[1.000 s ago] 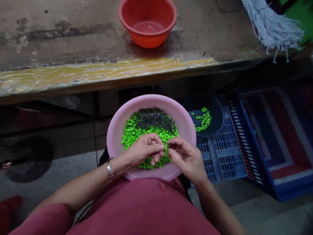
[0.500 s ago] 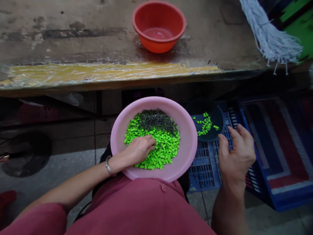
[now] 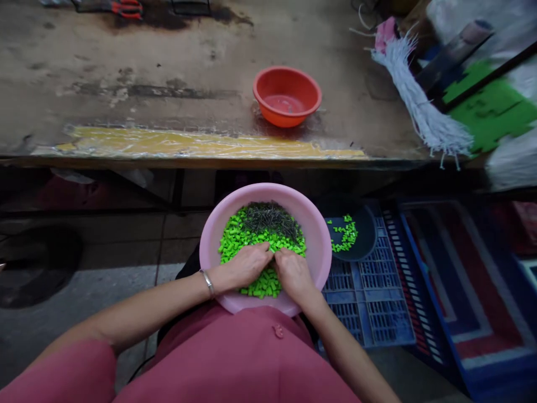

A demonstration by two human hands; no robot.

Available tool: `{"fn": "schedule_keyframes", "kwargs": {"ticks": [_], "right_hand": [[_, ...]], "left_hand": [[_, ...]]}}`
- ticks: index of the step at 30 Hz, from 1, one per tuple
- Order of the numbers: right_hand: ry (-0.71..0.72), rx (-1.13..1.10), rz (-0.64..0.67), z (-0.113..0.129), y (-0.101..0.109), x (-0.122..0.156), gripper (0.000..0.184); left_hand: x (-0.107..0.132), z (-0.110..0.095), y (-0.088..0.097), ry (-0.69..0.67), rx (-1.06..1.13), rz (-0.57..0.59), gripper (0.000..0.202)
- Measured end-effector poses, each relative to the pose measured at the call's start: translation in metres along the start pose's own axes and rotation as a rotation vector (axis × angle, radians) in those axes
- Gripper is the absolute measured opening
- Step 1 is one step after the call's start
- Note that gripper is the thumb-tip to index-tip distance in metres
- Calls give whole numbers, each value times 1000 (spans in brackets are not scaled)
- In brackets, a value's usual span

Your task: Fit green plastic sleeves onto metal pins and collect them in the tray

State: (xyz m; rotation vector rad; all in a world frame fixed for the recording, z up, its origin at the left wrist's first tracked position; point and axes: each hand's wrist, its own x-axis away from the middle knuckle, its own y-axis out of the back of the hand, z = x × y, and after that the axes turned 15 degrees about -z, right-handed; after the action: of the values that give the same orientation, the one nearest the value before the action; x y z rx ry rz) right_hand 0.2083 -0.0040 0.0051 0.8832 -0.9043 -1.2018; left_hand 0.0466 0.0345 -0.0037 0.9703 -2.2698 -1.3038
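Note:
A pink basin rests on my lap, filled with bright green plastic pieces and a heap of dark screws at its far side. Both hands are inside it, knuckles up, fingertips meeting over the green pieces. My left hand, with a silver bracelet on the wrist, has its fingers curled down into the pile. My right hand lies beside it, fingers also bent into the pieces. What either hand holds is hidden.
A dark dish with a few green pieces sits on a blue crate to my right. A worn workbench ahead carries an orange bowl, a bundle of white cords and green sheets.
My right hand came back from the dark dish into the pink basin and joined the left hand. The camera tilted up, showing more of the workbench.

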Motion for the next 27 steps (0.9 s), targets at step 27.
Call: {"fn": "schedule_keyframes", "kwargs": {"ticks": [27], "right_hand": [[-142, -1073, -238, 53, 39, 2, 7]], "left_hand": [[45, 8, 33, 783, 1737, -303, 36]]}}
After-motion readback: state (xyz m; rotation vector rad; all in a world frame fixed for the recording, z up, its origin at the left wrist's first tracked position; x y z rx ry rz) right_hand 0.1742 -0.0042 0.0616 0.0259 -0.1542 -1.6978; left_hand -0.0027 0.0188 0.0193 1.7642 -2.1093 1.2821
